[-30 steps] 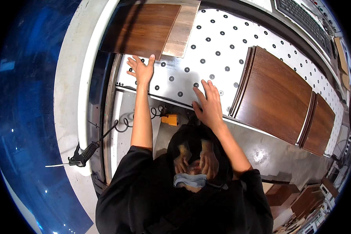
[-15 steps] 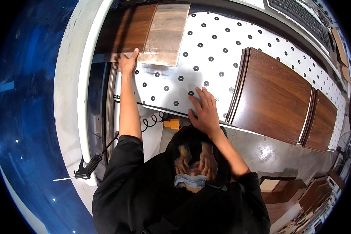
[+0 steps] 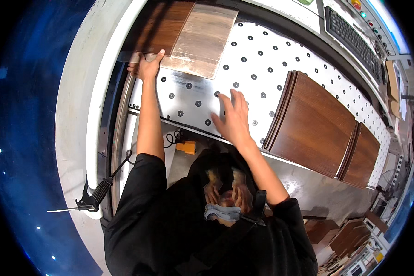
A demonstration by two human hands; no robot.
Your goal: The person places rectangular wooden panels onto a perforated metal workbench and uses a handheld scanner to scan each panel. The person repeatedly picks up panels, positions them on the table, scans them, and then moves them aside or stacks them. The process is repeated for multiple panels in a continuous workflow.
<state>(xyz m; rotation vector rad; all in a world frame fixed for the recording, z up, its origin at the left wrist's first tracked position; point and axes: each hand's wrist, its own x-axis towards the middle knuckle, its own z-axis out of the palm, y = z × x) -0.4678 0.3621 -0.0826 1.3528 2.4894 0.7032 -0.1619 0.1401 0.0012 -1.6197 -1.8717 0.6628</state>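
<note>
My left hand (image 3: 148,67) rests at the near edge of a dark brown wood-grain panel (image 3: 171,30), thumb raised along its edge and fingers spread to the left. Under that panel lies a paler, worn board (image 3: 202,39), sticking out to its right. Over the white work table (image 3: 184,78), dotted with black round studs, my right hand (image 3: 234,120) hovers with fingers apart and nothing in it. Right of it a stack of brown panels (image 3: 315,124) lies on the table, with a smaller stack of brown panels (image 3: 362,154) beyond.
A black air blow gun (image 3: 94,198) with a coiled hose hangs by the curved white rail (image 3: 99,101) at left. An orange box (image 3: 186,147) sits below the table edge. A keyboard (image 3: 352,41) stands at the far right; more boards (image 3: 349,237) lean lower right.
The view has shifted a little. My right hand has lifted and moved left, away from the panel stack. My left hand stays at the panel's near edge, its fingers now more spread.
</note>
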